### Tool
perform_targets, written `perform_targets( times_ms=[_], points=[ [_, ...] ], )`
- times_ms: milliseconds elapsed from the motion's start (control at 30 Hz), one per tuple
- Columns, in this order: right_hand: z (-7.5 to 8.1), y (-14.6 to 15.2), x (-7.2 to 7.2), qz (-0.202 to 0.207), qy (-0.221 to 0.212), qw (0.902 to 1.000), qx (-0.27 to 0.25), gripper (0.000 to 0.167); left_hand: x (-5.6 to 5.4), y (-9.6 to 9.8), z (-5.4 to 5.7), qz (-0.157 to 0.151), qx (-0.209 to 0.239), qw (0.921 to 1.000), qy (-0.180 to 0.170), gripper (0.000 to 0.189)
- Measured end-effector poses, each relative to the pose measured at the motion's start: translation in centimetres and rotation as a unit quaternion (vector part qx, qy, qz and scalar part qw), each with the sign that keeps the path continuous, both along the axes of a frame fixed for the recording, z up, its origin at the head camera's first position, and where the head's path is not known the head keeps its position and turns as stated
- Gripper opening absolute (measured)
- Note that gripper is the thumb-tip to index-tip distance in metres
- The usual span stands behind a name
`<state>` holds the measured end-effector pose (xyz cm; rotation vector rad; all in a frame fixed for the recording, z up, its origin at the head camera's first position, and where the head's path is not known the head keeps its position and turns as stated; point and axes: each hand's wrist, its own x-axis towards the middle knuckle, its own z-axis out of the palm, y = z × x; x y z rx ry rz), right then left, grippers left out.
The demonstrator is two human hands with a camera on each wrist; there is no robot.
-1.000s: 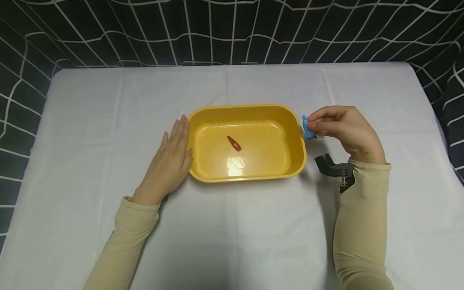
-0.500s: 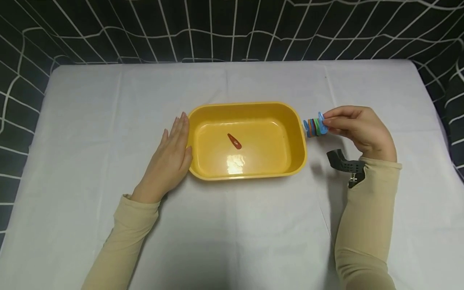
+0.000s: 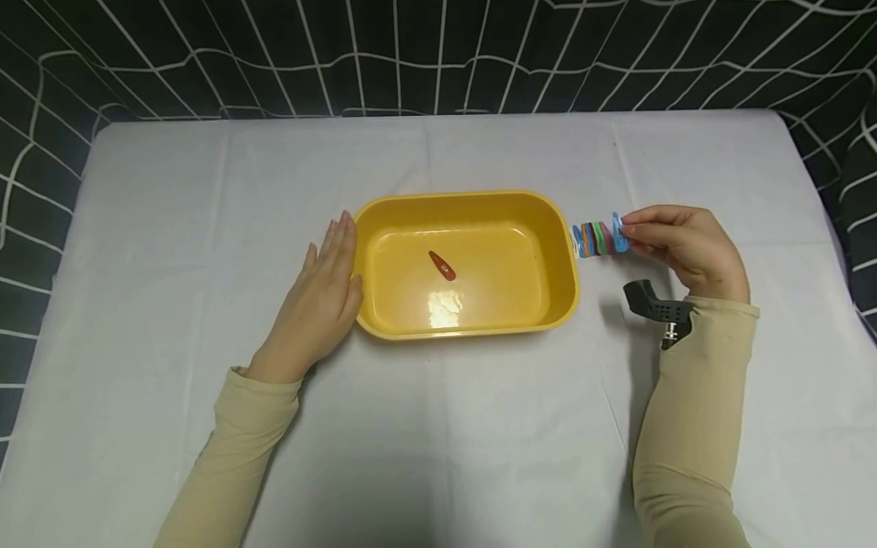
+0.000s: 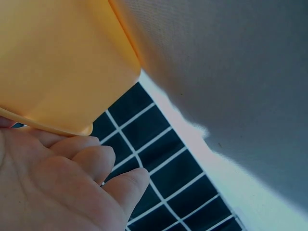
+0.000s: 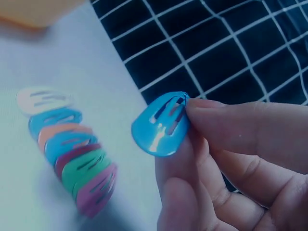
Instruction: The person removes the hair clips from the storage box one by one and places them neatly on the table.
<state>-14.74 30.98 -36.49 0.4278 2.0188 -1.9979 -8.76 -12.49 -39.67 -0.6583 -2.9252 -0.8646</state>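
A blue snap hair clip (image 5: 161,127) is pinched between the thumb and fingers of my right hand (image 3: 692,243), just right of the yellow tub (image 3: 473,335). Beside it a row of several hair clips (image 5: 74,149) in white, blue, orange, dark red, green and pink overlaps on the cloth along the tub's right side. Inside the tub lies one brownish-red hair clip (image 3: 442,266). My left hand (image 3: 311,304) rests with straight fingers against the tub's left wall, as the left wrist view also shows from close by.
White cloth (image 3: 438,441) covers the table under everything. A black cloth with white grid lines (image 3: 438,61) hangs behind the table and along its sides. A black camera mount (image 3: 658,308) sticks out from the right sleeve.
My right hand has moved right from the tub's edge, pinching a blue clip, and the row of coloured clips has come into sight. The left hand has stayed against the tub.
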Motion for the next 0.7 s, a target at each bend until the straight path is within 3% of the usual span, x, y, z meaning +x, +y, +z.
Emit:
perform_targets(
  times_ms=[200, 333, 700],
  points=[
    [-1.3, 0.5, -0.3, -0.024, -0.006, 0.9993, 0.028, 0.012, 0.0, 0.0, -0.1, 0.001, 0.002, 1.0, -0.002, 0.059],
    [-1.8, 0.7, -0.4, -0.023, -0.01, 0.997, 0.073, 0.014, 0.0, 0.0, -0.1, 0.001, 0.004, 1.0, -0.003, 0.059],
    [-2.5, 0.5, -0.6, -0.022, 0.0, 0.991, 0.132, 0.026, 0.0, 0.0, -0.1, 0.001, 0.003, 1.0, -0.001, 0.059]
  ],
)
